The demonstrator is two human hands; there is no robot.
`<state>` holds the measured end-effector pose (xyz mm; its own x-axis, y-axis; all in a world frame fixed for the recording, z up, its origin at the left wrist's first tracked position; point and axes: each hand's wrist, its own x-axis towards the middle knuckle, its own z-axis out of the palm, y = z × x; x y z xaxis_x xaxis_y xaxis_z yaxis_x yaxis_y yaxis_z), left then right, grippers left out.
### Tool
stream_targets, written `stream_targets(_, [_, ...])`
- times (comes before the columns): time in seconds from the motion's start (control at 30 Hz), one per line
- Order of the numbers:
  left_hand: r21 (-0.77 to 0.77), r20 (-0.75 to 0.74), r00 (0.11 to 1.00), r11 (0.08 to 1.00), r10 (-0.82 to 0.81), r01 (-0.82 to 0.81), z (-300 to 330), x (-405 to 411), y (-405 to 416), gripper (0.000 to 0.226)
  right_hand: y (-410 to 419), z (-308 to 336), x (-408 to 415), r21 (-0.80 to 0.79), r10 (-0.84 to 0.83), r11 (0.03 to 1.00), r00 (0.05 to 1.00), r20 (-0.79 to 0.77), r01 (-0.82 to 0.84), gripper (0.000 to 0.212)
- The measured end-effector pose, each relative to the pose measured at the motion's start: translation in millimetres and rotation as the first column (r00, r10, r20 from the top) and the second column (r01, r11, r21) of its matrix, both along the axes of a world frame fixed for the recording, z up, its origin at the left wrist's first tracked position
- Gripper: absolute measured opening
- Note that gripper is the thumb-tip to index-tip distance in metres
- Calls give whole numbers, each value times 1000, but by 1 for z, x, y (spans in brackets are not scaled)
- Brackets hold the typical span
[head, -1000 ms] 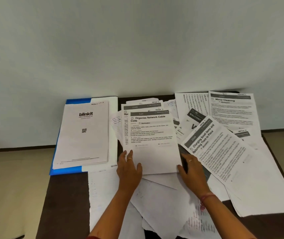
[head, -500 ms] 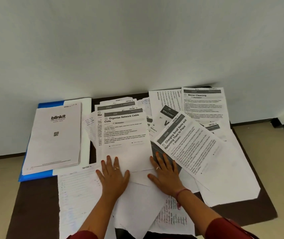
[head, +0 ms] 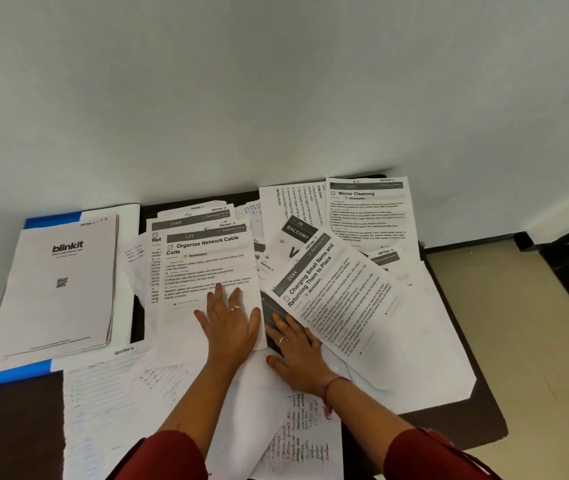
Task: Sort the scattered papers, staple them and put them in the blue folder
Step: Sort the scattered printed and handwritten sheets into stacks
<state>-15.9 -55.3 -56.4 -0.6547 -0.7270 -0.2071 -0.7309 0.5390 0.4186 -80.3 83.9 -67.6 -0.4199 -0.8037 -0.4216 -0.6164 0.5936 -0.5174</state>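
Many printed and handwritten sheets lie scattered over a dark table [head: 20, 424]. My left hand [head: 229, 323] lies flat, fingers straight, on the lower part of the "Organize Network Cable Coils" sheet [head: 207, 265]. My right hand [head: 297, 351] rests flat beside it, fingertips on a dark sheet under the tilted "Charging Small Items" page [head: 338, 299]. The blue folder [head: 13, 374] lies at the left under a "blinkit" booklet [head: 61, 285]. No stapler is visible.
A "Mirror Cleaning" sheet [head: 366, 213] and a "Balcony" sheet [head: 297, 233] lie at the back right against the white wall [head: 276, 98]. Lined handwritten pages [head: 110, 393] cover the near left. Beige floor [head: 535, 323] shows past the table's right edge.
Both hands slid forward over the papers; the left moved up onto the "Organize Network Cable Coils" sheet. The camera view shifted, so the table sits lower and more to the left.
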Motion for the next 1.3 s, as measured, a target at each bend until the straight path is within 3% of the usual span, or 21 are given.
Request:
stream_targets(0.13, [10,-9,1000,1000,-8,8,-1,-6,7,59,1,3,-2,-18,-23,1000,998,57,24,60])
stream_targets(0.3, [42,-65,998,999,-17,20,4,-12,15,60,13,18,-15,-227,-170,955,979,109,192,38])
stream_targets(0.47, [62,-88,994,995,-70,75,3,-15,29,72,55,20,-44,-381,-390,851,921,5,363,24])
stream_targets(0.57, [106,-111,988,987,-112,123,2,-14,44,62,86,14,-64,-414,-548,784,830,-108,463,38])
stream_targets(0.63, [159,-139,985,980,-98,120,2,-15,58,58,105,9,-72,-294,-511,845,835,-202,446,69])
stream_targets(0.7, [240,-196,980,967,-36,84,3,-16,70,54,116,7,-73,-90,-388,922,898,-207,378,98])
stream_targets(0.77, [338,-257,965,941,58,33,5,-18,79,49,119,8,-65,67,-239,963,944,-227,260,106])
stream_targets(0.83, [422,-276,953,907,129,-1,7,-18,82,47,116,10,-55,108,-162,975,952,-261,195,96])
stream_targets(1.07, [544,-303,922,838,240,-39,16,-15,71,39,111,11,-53,-85,-267,964,914,-305,253,34])
stream_targets(1.17, [590,-307,906,806,291,-59,16,-9,62,38,115,12,-56,-120,-262,965,906,-331,235,32])
stream_targets(1.3, [661,-299,887,747,350,-72,14,-1,60,34,120,7,-47,-118,-233,972,881,-411,202,46])
